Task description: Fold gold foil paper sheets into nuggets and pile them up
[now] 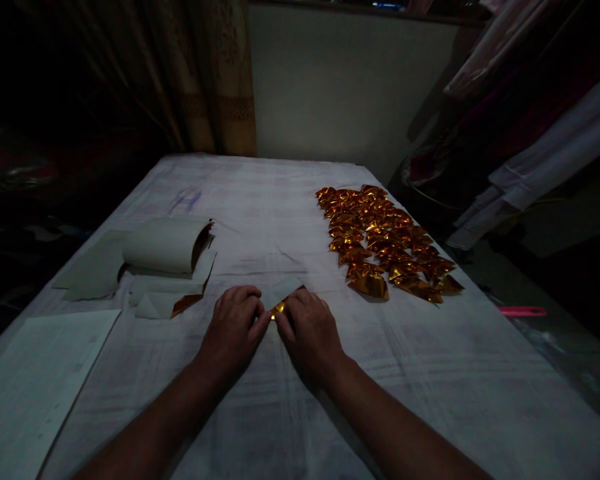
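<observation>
Both of my hands rest side by side on a white cloth-covered table. My left hand and my right hand have their fingers curled and pressed down on one small piece of foil paper. The piece is grey-white on its back, and a gold fold shows between my thumbs. Most of the piece is hidden under my fingers.
Several folded gold foil pieces lie in rows at the right. Left of my hands is a curled stack of grey-backed foil sheets. A large white sheet lies at the near left corner. A pink object lies off the table's right edge.
</observation>
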The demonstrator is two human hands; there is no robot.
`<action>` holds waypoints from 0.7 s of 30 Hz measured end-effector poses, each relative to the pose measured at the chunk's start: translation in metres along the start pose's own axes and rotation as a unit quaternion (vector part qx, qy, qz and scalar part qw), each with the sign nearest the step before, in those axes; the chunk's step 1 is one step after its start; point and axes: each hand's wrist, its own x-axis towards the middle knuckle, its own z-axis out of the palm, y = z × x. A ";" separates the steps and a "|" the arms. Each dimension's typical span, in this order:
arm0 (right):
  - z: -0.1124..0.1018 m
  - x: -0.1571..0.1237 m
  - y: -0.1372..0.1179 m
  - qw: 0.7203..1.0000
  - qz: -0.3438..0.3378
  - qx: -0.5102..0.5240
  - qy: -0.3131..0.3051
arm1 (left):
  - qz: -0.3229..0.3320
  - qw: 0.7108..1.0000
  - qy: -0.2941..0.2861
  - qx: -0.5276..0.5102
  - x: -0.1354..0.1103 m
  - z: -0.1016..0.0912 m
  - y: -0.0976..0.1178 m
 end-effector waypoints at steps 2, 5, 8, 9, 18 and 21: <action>0.000 0.000 -0.001 1.000 0.005 -0.003 0.001 | -0.001 1.000 -0.001 0.002 0.000 0.000 0.001; -0.002 0.000 -0.001 1.000 0.007 0.003 -0.002 | -0.001 1.000 -0.002 0.002 0.000 0.000 0.001; -0.003 -0.001 -0.002 1.000 0.009 0.011 -0.012 | 0.001 1.000 -0.003 -0.003 0.000 -0.001 -0.001; -0.004 -0.001 -0.001 1.000 0.009 0.012 -0.013 | 0.002 1.000 -0.005 -0.007 0.000 -0.001 -0.002; -0.001 0.001 -0.003 1.000 0.006 0.005 -0.007 | 0.001 1.000 -0.014 -0.016 0.001 0.000 -0.005; -0.001 0.001 -0.003 1.000 0.013 0.011 -0.007 | 0.003 1.000 -0.014 -0.019 0.001 0.000 -0.007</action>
